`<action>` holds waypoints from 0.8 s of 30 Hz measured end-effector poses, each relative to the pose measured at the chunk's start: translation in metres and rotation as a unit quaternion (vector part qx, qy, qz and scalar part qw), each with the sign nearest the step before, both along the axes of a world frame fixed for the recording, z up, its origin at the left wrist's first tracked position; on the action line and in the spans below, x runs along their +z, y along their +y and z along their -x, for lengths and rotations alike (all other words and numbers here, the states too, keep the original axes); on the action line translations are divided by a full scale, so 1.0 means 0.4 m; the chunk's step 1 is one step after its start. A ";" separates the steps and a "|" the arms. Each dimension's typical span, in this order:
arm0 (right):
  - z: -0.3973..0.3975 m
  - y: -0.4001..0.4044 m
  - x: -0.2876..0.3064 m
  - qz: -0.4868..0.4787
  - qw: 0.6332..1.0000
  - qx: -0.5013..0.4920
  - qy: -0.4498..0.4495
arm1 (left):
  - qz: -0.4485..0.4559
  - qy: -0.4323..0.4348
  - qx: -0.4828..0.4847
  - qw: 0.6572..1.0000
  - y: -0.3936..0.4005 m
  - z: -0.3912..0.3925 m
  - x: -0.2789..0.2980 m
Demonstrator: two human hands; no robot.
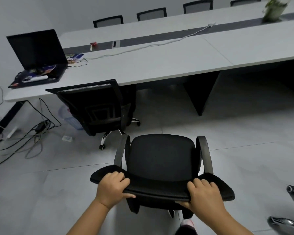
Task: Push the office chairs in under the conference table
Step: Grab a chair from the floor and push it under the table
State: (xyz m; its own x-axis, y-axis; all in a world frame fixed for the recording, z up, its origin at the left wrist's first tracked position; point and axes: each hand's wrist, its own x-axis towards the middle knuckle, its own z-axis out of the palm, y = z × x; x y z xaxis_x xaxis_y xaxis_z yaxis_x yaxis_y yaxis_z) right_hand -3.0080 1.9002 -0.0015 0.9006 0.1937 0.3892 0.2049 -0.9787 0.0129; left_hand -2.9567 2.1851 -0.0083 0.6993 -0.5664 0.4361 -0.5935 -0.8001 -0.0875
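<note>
The step in hand appears to be wheeling one chair toward the table. A black office chair with a padded fabric seat and grey curved armrests [161,160] stands on the pale tiled floor [244,136], well apart from the near long edge of the long light-grey conference table [159,67]. Its seat front points at that edge and its backrest faces the person, so the chair's front-to-back line runs roughly square to the table, while the top rail of the backrest lies about parallel to the table edge.

The left hand [111,187] is clamped on the left part of that top rail, fingers curled over the top and thumb underneath. The right hand [204,192] is closed on the right part of the rail in the same way.

A second black mesh-backed office chair [95,106] is already tucked in near the table's left end, its backrest just beside the table edge. A black open laptop [37,53] sits near the left corner of the table, and loose dark cables [24,133] lie on the floor below that end.

The next move, as I judge it, calls for a straight forward push, keeping both hands level so the castors track true into the open gap to the right of the tucked chair and left of the dark table leg panel [200,92]. The armrests may need to clear the tabletop's underside.
</note>
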 end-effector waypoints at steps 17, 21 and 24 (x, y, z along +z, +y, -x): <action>-0.567 -0.057 -0.002 -0.013 1.000 -0.010 0.018 | -0.060 0.015 -0.028 0.998 -0.067 -0.636 0.027; -0.671 -0.073 0.006 -0.010 1.000 -0.015 -0.012 | -0.051 0.011 -0.060 0.997 -0.081 -0.756 0.032; -0.748 -0.087 0.016 0.002 1.000 -0.027 -0.006 | -0.035 0.008 -0.076 0.996 -0.103 -0.841 0.035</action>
